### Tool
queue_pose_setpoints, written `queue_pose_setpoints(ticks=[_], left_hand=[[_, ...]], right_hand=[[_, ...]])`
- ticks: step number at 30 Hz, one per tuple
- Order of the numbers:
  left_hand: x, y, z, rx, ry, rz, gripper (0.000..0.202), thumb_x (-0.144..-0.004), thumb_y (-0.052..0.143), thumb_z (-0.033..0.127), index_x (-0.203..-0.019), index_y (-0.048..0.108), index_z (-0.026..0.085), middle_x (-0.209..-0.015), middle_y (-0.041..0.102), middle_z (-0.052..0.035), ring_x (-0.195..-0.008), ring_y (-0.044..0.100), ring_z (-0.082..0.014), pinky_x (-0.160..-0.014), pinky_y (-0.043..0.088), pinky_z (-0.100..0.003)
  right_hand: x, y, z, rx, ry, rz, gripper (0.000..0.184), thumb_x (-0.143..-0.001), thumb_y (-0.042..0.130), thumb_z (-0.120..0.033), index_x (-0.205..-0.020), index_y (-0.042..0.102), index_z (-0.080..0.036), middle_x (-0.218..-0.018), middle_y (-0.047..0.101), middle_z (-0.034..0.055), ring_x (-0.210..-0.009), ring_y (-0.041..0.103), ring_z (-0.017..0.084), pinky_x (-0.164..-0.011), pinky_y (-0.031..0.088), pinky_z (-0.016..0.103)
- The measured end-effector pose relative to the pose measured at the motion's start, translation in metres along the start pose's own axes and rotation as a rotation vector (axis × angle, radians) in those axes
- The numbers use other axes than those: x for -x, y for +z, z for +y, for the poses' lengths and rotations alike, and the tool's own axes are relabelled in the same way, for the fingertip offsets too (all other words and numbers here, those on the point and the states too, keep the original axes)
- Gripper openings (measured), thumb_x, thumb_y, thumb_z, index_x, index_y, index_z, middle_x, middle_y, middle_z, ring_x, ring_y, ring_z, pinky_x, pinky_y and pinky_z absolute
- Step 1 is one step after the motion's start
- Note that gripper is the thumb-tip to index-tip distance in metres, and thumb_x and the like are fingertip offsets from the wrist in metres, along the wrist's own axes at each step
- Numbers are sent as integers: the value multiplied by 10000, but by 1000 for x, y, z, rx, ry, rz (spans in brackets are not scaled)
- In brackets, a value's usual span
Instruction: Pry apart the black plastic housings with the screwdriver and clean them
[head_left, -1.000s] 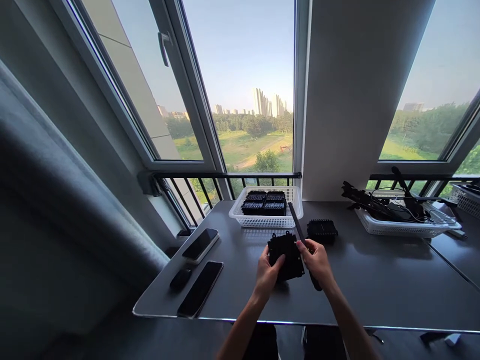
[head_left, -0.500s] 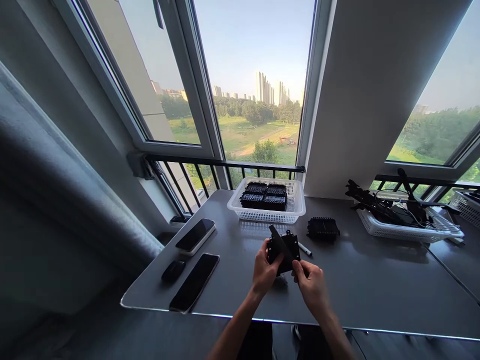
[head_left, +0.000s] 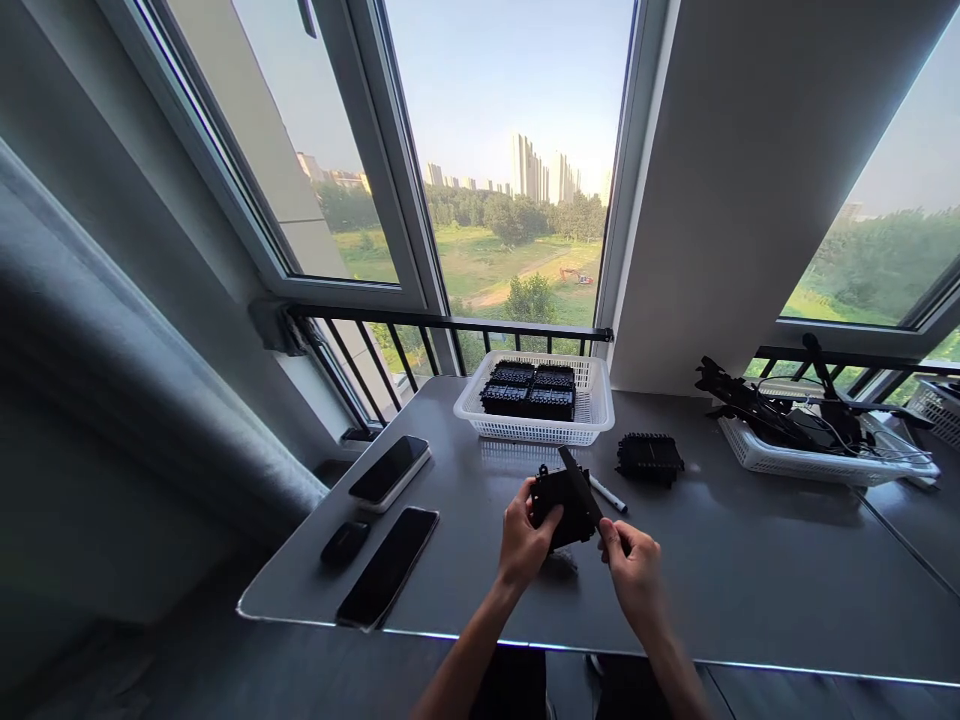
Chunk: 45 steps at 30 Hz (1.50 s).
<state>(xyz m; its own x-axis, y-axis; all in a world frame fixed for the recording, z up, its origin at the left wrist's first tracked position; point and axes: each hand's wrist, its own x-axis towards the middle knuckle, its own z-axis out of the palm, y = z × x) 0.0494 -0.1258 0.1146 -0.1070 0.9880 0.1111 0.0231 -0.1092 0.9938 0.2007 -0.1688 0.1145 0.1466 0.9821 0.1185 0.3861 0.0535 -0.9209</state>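
The left hand (head_left: 525,538) grips a squarish black panel with tabbed edges (head_left: 549,492) above the grey worktop (head_left: 465,570). The right hand (head_left: 634,568) holds a flat black strip (head_left: 580,488) across it.

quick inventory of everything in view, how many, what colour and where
table: 1, grey, foreground
square part: 1, black, above table centre
flat strip: 1, black, crossing square part in view
left basket: 1, white, table's far side
ribbed parts: several, black, inside left basket
loose part: 1, black, right of left basket
pen-like stick: 1, white, on table
phones: 2, dark-screened, table left
small case: 1, black, beside phones
right basket: 1, white, table right
long pieces: several, black, in right basket
curtain: 1, grey, left
railing: black, behind table
left hand: 1, bare, holding square part
right hand: 1, bare, holding flat strip
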Motion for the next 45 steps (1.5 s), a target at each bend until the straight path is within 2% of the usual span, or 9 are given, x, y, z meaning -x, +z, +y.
queue_pose_setpoints(ticks=[6, 11, 17, 22, 26, 28, 32, 38, 45], left_hand=[[1, 3, 2, 7, 2, -28, 292, -730, 685, 305, -950, 537, 181, -760, 666, -13, -688, 631, -163, -633, 500, -246], [2, 2, 7, 56, -31, -1, 305, -729, 696, 319, -955, 541, 185, -759, 675, -8, -703, 644, -170, -650, 509, -255], [-3, 3, 2, 333, -101, 57, 416, -654, 763, 323, -1003, 584, 185, -989, 699, -48, -961, 640, -216, -841, 491, -298], [-1, 5, -9, 577, -156, -80, 429, -621, 800, 383, -943, 598, 186, -928, 676, -46, -884, 616, -203, -812, 480, -324], [3, 6, -4, 634, -44, -255, 288, -708, 757, 382, -840, 598, 180, -811, 620, -32, -801, 573, -164, -772, 467, -296], [4, 7, -1, 646, -4, -245, 272, -704, 767, 355, -859, 610, 194, -874, 623, -34, -864, 576, -171, -803, 468, -290], [4, 6, 0, 617, -114, -143, 427, -641, 815, 349, -1000, 636, 204, -1028, 651, -50, -912, 598, -180, -806, 487, -275], [3, -7, 0, 771, -467, -114, 194, -698, 741, 268, -800, 637, 140, -735, 670, -38, -681, 627, -152, -631, 522, -258], [1, -18, 13, 576, -416, -158, 335, -779, 633, 430, -956, 648, 145, -807, 674, -42, -667, 632, -165, -541, 554, -287]], right_hand=[[1, 1, 1, -15, -24, -72, 517, -912, 424, -564, -589, 532, -176, -533, 519, 9, -497, 425, 119, -474, 294, 231], [-3, -6, 4, -60, 15, 13, 522, -895, 446, -590, -589, 526, -176, -538, 499, 7, -504, 419, 116, -475, 306, 232], [-10, -11, 11, -473, 182, -21, 489, -811, 549, -657, -865, 589, -173, -624, 532, -22, -386, 297, 47, -357, 227, 195], [-15, -8, 11, -689, 410, -183, 685, -718, 637, -689, -1167, 537, -181, -613, 568, -33, -345, 306, 30, -318, 219, 156], [-12, -7, 10, -865, 465, -318, 763, -657, 766, -571, -1255, 495, -182, -543, 505, -80, -320, 222, 0, -317, 163, 144], [-10, -8, 9, -903, 473, -334, 775, -656, 798, -499, -1292, 477, -192, -501, 431, -113, -332, 186, -3, -327, 138, 141], [-10, -12, 9, -924, 451, -251, 756, -667, 824, -401, -1310, 476, -209, -459, 256, -155, -378, 132, 11, -346, 126, 143], [-16, -15, 12, -901, 367, -89, 727, -635, 845, -392, -1248, 519, -176, -522, 292, -139, -401, 155, 9, -348, 163, 152], [-22, -22, 14, -645, 281, -35, 718, -649, 806, -478, -1252, 533, -199, -683, 490, -76, -364, 279, 5, -329, 207, 173]])
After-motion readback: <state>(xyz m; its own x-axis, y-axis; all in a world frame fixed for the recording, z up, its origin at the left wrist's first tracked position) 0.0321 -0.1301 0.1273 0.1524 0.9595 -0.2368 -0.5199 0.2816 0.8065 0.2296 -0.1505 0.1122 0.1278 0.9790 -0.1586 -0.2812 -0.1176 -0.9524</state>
